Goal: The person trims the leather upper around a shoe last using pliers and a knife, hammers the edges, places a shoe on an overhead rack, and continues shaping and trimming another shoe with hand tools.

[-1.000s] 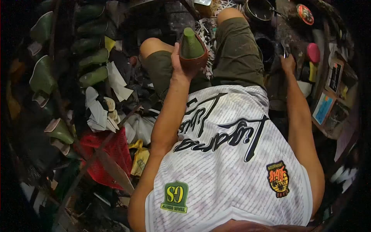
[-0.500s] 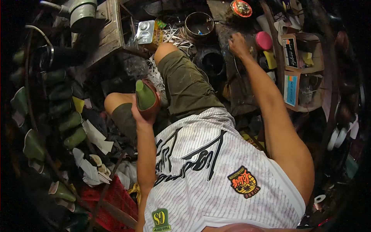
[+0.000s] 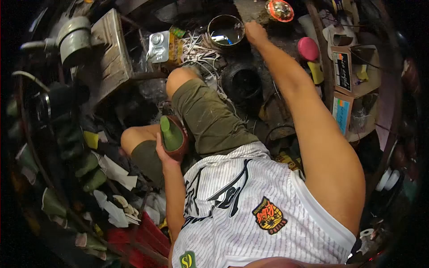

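A brown shoe [image 3: 178, 149] with a green last [image 3: 170, 136] inside it rests in my left hand [image 3: 164, 152], beside my left knee. The fingers of that hand wrap round the shoe's side and underside. My right hand [image 3: 255, 33] is stretched forward at the right rim of a round dark pot [image 3: 226, 43]. Its fingers are closed near the rim, and what they hold, if anything, is too small to make out. Something small, white and blue shows inside the pot.
A wooden stand [image 3: 111, 56] and a silver-faced device [image 3: 158, 47] lie ahead on the left. Rightward are a pink round lid [image 3: 308, 48], an orange-rimmed tin [image 3: 280, 10] and open cardboard boxes [image 3: 343, 71]. A red crate [image 3: 147, 241] sits low at left.
My right hand has moved from the dark bench on the right, forward and left to the pot's rim. The view has shifted to the right. My left hand still holds the shoe.
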Demonstrator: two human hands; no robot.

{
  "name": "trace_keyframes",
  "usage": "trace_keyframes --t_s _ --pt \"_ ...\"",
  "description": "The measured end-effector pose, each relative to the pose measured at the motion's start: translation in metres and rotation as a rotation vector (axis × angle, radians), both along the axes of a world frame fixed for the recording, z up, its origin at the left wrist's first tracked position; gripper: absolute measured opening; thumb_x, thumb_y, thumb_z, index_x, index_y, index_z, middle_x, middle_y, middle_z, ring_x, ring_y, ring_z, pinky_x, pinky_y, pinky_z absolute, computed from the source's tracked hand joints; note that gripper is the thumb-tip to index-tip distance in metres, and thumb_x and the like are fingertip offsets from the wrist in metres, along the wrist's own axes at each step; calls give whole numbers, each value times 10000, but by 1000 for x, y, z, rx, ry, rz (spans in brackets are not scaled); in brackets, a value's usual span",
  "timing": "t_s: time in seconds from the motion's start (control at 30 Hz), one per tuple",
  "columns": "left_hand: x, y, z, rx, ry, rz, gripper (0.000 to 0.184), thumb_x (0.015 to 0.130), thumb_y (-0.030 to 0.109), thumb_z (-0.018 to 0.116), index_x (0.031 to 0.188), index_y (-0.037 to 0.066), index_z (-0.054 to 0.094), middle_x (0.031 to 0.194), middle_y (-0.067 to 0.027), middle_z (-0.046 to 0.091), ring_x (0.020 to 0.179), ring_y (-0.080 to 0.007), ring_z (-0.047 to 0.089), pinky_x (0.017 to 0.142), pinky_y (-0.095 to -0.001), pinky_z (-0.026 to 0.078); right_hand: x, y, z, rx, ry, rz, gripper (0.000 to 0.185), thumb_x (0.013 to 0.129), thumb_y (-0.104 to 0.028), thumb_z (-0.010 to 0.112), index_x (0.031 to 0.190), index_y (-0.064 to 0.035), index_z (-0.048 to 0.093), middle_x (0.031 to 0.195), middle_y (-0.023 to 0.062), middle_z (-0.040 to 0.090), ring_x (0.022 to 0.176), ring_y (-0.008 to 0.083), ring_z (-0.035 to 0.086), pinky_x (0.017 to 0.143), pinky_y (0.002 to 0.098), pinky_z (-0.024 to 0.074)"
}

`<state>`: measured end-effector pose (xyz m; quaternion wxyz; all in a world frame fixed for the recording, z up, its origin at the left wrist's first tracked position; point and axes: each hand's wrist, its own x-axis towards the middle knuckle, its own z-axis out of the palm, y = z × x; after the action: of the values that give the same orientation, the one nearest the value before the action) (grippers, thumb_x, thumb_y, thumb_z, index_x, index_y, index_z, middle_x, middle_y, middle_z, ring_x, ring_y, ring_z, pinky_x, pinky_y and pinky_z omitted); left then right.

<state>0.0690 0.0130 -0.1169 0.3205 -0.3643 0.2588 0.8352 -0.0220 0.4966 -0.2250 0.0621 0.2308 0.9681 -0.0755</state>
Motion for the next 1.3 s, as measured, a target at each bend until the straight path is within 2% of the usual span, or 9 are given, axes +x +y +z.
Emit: trace_keyframes --t_s 0.1,0.33,0.57,0.63,0.8,0.93,1.03,1.2,1.3 --pt "-3 2 1 6 70 -52 445 950 374 469 1220 28 539 1172 -178 585 1045 -351 568 887 -485 479 -1 -2 -4 -25 -50 -12 205 895 -154 453 1003 -6 544 1007 254 561 886 455 614 749 527 510" --pt "-3 -1 -6 -86 -3 -65 459 930 390 502 1238 51 534 1213 -158 570 1070 -331 561 903 -454 478 47 -45 41 -200 355 62 132 891 -137 468 983 -43 481 989 236 532 856 470 585 702 558 488" --pt "-9 11 8 194 6 3 537 903 457 486 1280 76 497 1265 -167 512 1086 -342 529 914 -480 462 135 -7 13 -59 204 -30 161 859 -137 535 974 -24 540 956 214 573 827 450 597 719 530 495" --pt "-13 19 12 -64 -73 32 540 894 470 479 1276 89 499 1234 -172 520 1076 -350 531 911 -492 459 144 8 20 -31 90 102 238 804 -151 635 973 11 590 973 234 595 872 425 593 769 501 484" --pt "-17 18 20 86 -26 49 584 912 451 447 1343 58 417 1283 -225 448 1173 -396 449 969 -540 413 121 -21 65 -55 286 41 470 887 -287 608 1275 -42 506 1228 231 512 1106 368 529 929 438 443" --pt "-28 20 16 246 90 75 587 952 503 301 1315 67 451 1266 -194 491 1148 -389 483 955 -543 427 103 -104 147 -334 329 7 401 909 -320 588 1177 -21 584 1209 189 561 1029 297 594 848 390 492" --pt "-34 42 52 -25 146 34 599 950 535 263 1269 84 497 1216 -146 553 1102 -341 546 922 -508 462 97 -167 180 -999 383 96 392 917 -349 582 1138 -27 608 1125 121 617 967 220 608 808 334 498" --pt "-25 70 84 -77 540 148 548 976 494 311 1298 79 467 1308 -130 502 1185 -301 499 991 -476 415 73 -261 191 -1288 423 234 479 913 -387 578 1202 -6 544 1052 125 634 912 191 622 796 299 506" --pt "-2 60 119 -269 499 70 495 969 440 408 1307 83 458 1290 -125 513 1175 -274 512 955 -459 443 62 -256 210 -1487 280 206 495 891 -376 608 1193 10 543 1071 111 623 950 157 605 813 275 498"
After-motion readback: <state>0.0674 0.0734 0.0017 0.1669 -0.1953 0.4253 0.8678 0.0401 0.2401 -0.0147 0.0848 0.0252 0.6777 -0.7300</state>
